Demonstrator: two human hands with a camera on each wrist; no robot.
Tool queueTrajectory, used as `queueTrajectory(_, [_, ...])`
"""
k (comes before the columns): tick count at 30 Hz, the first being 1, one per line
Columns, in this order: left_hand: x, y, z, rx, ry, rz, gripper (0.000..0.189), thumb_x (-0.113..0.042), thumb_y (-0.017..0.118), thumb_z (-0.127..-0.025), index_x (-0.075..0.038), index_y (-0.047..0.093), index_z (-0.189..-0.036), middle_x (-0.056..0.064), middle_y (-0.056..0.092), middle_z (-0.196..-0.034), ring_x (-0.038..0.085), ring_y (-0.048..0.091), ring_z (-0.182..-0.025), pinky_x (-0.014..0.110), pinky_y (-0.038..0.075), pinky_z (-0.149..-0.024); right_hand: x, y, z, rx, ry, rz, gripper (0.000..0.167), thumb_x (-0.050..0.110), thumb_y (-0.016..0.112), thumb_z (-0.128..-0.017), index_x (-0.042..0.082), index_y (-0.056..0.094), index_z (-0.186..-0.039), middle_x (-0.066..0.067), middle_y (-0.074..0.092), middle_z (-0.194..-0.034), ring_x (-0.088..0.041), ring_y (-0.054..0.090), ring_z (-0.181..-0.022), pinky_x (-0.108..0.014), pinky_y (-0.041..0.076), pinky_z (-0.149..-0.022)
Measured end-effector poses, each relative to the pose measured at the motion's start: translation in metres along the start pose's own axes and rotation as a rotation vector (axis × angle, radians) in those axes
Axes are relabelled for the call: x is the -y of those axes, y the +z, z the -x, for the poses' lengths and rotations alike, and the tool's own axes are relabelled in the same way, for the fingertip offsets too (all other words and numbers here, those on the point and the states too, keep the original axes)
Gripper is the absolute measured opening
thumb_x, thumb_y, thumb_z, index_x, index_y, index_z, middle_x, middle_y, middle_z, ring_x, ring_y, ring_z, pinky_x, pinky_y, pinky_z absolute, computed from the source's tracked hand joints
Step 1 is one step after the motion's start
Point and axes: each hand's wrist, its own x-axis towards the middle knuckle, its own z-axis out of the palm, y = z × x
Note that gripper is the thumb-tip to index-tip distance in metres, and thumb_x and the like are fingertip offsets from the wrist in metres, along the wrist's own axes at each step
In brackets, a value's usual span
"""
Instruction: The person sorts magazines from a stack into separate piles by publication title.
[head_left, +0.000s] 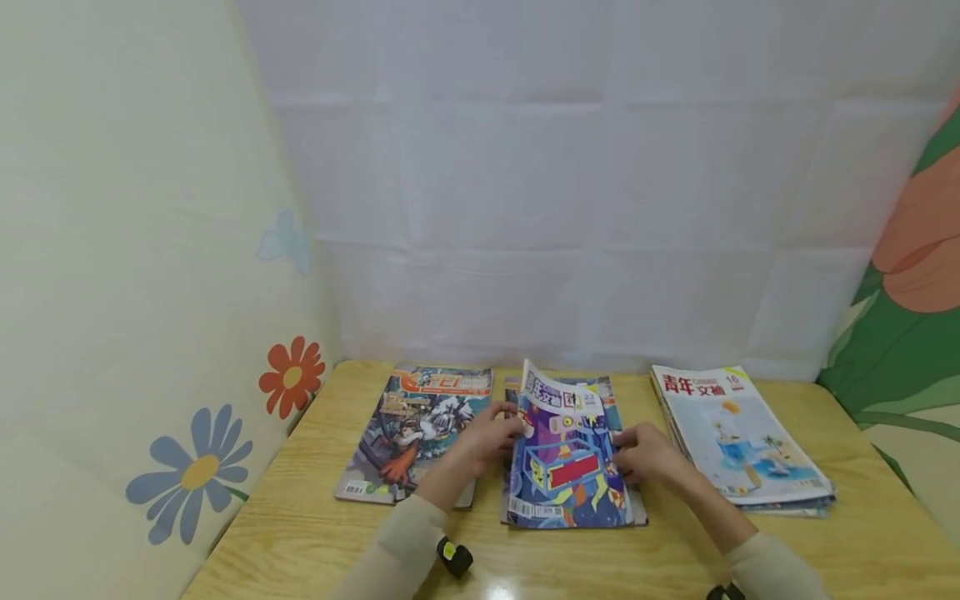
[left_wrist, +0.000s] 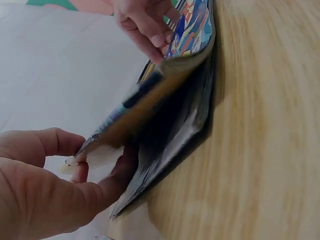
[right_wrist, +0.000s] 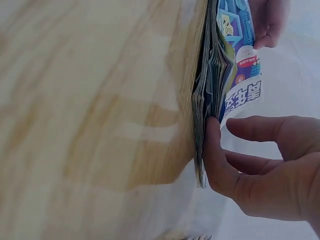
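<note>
A purple-blue magazine [head_left: 562, 467] with a white title band lies on another magazine [head_left: 639, 505] at the table's middle, its upper left side raised and curved. My left hand [head_left: 491, 435] pinches that raised edge between thumb and finger; in the left wrist view a dark gap shows under the lifted part. At the opposite side, my right hand [head_left: 651, 454] holds the purple-blue magazine's edge. The right wrist view shows its thumb and fingertips [right_wrist: 215, 137] around the edge, close to the fanned pages. The hidden finger contact under the cover is hard to see.
To the left lies a comic-style magazine [head_left: 420, 442], partly covered by my left forearm. A stack of magazines [head_left: 738, 442] with a white and blue cover stands at the right. White cloth [head_left: 480, 167] hangs behind the wooden table [head_left: 285, 533], with flowered cloth at both sides.
</note>
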Motion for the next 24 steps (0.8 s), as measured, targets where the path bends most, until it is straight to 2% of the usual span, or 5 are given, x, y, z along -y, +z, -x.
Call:
queueTrajectory(3, [-0.001, 0.004, 0.003, -0.006, 0.010, 0.026, 0.052, -0.004, 0.064, -0.088, 0.000, 0.045, -0.135, 0.022, 0.067, -0.106, 0.027, 0.067, -0.085, 0.039, 0.057, -0.075, -0.001, 0.000, -0.001, 0.001, -0.003, -0.006, 0.040, -0.001, 0.064, -0.094, -0.016, 0.057, -0.130, -0.021, 0.067, -0.109, -0.024, 0.068, -0.084, -0.036, 0.060, -0.068])
queueTrajectory(6, [-0.004, 0.005, 0.004, -0.023, 0.031, 0.051, 0.051, -0.002, 0.065, -0.088, 0.002, 0.044, -0.134, 0.021, 0.066, -0.107, 0.027, 0.067, -0.085, 0.040, 0.058, -0.076, -0.004, 0.001, -0.004, -0.001, -0.009, -0.022, 0.041, 0.002, 0.064, -0.095, -0.016, 0.056, -0.131, -0.018, 0.068, -0.104, -0.023, 0.068, -0.083, -0.037, 0.060, -0.070])
queueTrajectory(12, [-0.018, 0.005, 0.009, -0.044, 0.098, 0.043, 0.049, 0.000, 0.062, -0.087, 0.004, 0.042, -0.132, 0.019, 0.068, -0.103, 0.025, 0.069, -0.079, 0.039, 0.059, -0.073, -0.007, -0.002, -0.005, 0.006, 0.000, -0.088, 0.048, 0.008, 0.064, -0.094, -0.016, 0.052, -0.134, -0.015, 0.066, -0.101, -0.025, 0.066, -0.084, -0.038, 0.059, -0.074])
queueTrajectory(18, [-0.033, 0.007, 0.017, -0.060, 0.163, 0.072, 0.046, 0.004, 0.060, -0.087, 0.007, 0.044, -0.130, 0.017, 0.071, -0.096, 0.022, 0.069, -0.072, 0.034, 0.059, -0.065, -0.006, -0.007, 0.005, 0.067, -0.074, -0.178, 0.055, 0.014, 0.066, -0.094, -0.015, 0.049, -0.138, -0.013, 0.067, -0.096, -0.025, 0.063, -0.082, -0.039, 0.057, -0.073])
queueTrajectory(24, [-0.042, 0.007, 0.021, -0.074, 0.195, 0.090, 0.049, 0.004, 0.058, -0.087, 0.010, 0.042, -0.134, 0.021, 0.069, -0.101, 0.022, 0.068, -0.072, 0.032, 0.058, -0.065, 0.000, -0.022, 0.022, 0.126, -0.156, -0.230, 0.067, 0.024, 0.070, -0.097, -0.005, 0.041, -0.150, -0.017, 0.064, -0.117, -0.030, 0.064, -0.100, -0.051, 0.053, -0.090])
